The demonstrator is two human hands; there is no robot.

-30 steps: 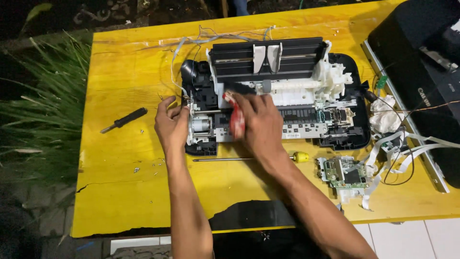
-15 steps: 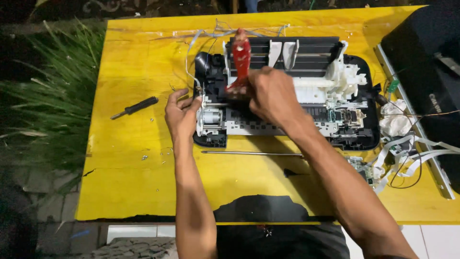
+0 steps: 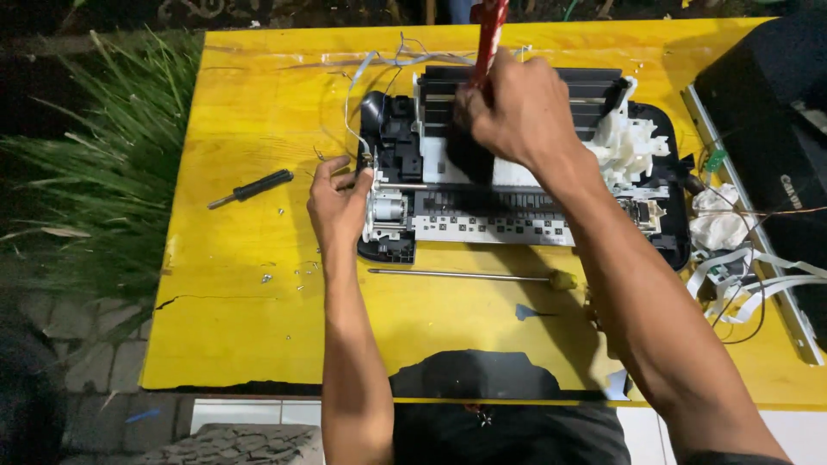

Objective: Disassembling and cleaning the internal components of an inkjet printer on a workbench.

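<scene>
On the yellow table (image 3: 258,284) we see an opened printer (image 3: 517,194), its black base and white inner parts laid bare, sitting toward the far side. The left hand (image 3: 338,202) rests against the printer's left end, fingers curled and pressing on the metal frame beside the small motor. The right hand (image 3: 517,112) hovers above the printer's middle, closed in a fist around a red-handled screwdriver (image 3: 489,30) whose handle points up and away. A long thin screwdriver with a yellow handle (image 3: 469,276) lies on the table just in front of the printer. A black-handled screwdriver (image 3: 251,188) lies well off to the left. Loose white cables (image 3: 741,275) sit at the right edge.
</scene>
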